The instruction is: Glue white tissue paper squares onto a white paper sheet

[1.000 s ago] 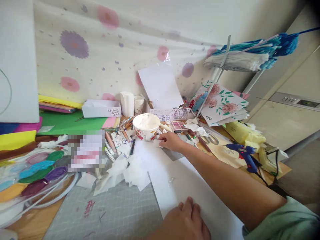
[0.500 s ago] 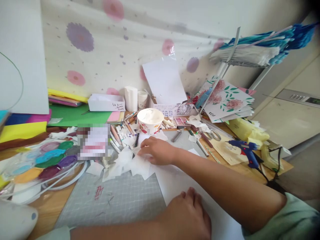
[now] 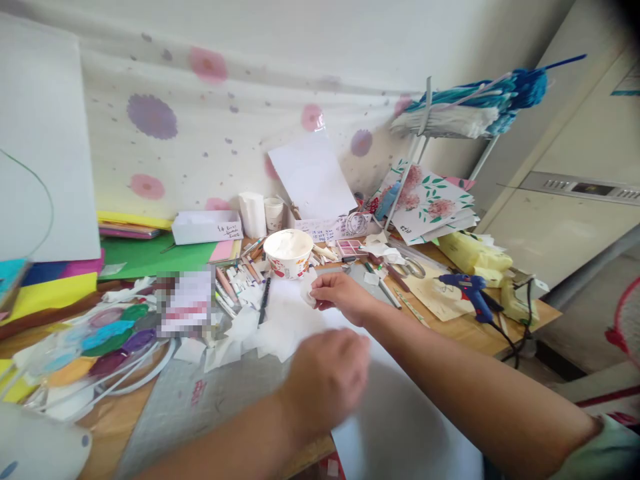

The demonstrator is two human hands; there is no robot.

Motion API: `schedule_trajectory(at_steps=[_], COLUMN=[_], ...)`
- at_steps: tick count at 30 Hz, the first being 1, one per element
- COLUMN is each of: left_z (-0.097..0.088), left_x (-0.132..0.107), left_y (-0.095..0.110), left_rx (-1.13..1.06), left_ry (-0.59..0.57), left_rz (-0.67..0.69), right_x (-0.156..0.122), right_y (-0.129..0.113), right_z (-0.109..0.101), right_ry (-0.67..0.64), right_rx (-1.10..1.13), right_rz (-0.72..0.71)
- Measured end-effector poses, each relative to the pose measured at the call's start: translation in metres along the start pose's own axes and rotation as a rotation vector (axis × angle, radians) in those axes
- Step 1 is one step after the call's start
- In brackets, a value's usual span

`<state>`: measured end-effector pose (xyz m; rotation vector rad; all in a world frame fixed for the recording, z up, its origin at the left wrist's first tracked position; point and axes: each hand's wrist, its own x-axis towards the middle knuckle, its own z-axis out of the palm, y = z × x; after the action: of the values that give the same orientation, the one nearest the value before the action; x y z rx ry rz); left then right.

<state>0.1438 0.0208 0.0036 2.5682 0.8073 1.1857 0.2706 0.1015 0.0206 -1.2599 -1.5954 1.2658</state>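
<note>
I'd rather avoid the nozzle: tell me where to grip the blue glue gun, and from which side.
Probably best by the handle, from the near right: the blue glue gun points its nozzle left, while the handle slants right and toward the person.

R hand pinches sm. white pc. nr. round white printed tub; L hand blurred, nr. white paper sheet.

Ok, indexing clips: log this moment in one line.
right hand: pinching small white piece | left hand: blurred, grip unclear | printed paper bowl: beyond right hand
</note>
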Motion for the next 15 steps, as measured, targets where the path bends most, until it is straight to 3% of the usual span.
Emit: schedule_trajectory(at_steps=[3, 4, 5, 9, 11, 13, 15], left_z=[-0.026, -0.032, -0.035, -0.032, -0.028, -0.025, -0.024], left_x=[0.015, 0.018, 0.021, 0.024, 0.022, 0.020, 0.019], left_y=[-0.030, -0.040, -0.048, -0.061, -0.061, -0.065, -0.073], left_rx=[0.007, -0.030, -0.212, -0.500, -0.528, -0.439, -0.307], left_ry=[0.182, 0.190, 0.121, -0.074, -0.121, -0.132, -0.123], left_rz=[-0.265, -0.360, -0.532, -0.607, -0.648, -0.681, -0.709], right_x=[-0.019, -0.024, -0.028, -0.035, -0.035, -0.035, -0.035], right_y=[-0.002, -0.002, -0.002, 0.001, 0.004, 0.009, 0.014], right_z=[-0.010, -0.011, -0.011, 0.001, 0.003, -0.007, -0.034], right_ry=[-0.008, -0.002, 0.010, 0.085, 0.098, 0.105, 0.154], right_rx=[0.162, 0.193, 0.214, 0.205, 0.145, 0.037, -0.126], right_rz=[0.057, 0.069, 0.079, 0.102, 0.105, 0.106, 0.111])
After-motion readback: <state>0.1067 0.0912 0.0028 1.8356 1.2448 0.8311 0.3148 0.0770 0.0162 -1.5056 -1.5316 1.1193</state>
